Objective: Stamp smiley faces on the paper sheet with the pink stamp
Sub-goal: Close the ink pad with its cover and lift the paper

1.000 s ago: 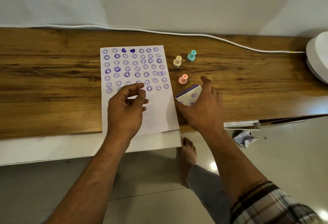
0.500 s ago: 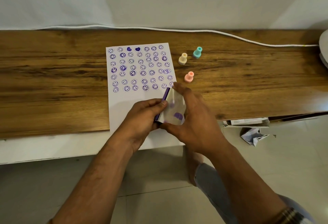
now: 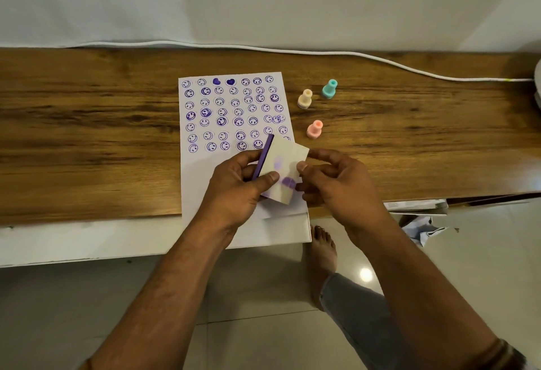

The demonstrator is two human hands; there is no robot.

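Note:
A white paper sheet [image 3: 205, 170] lies on the wooden tabletop, its upper part covered with several rows of purple smiley prints. The pink stamp [image 3: 314, 129] stands upright on the wood just right of the sheet, untouched. My left hand [image 3: 237, 185] and my right hand [image 3: 336, 182] together hold a small ink pad case [image 3: 282, 170] above the sheet's lower right. Its pale lid is swung open from the purple base. The left thumb and fingers grip the purple edge. The right fingers pinch the lid's right side.
A yellow stamp [image 3: 305, 99] and a teal stamp [image 3: 329, 88] stand behind the pink one. A white cable [image 3: 380, 60] runs along the back of the wooden table [image 3: 87, 135]. A white object [image 3: 538, 82] sits at the right edge. My bare foot [image 3: 320, 249] rests on the tiled floor below.
My right hand lifted the ink pad case from the table to over the sheet. My left hand left the paper and joined it. The lid has swung further open.

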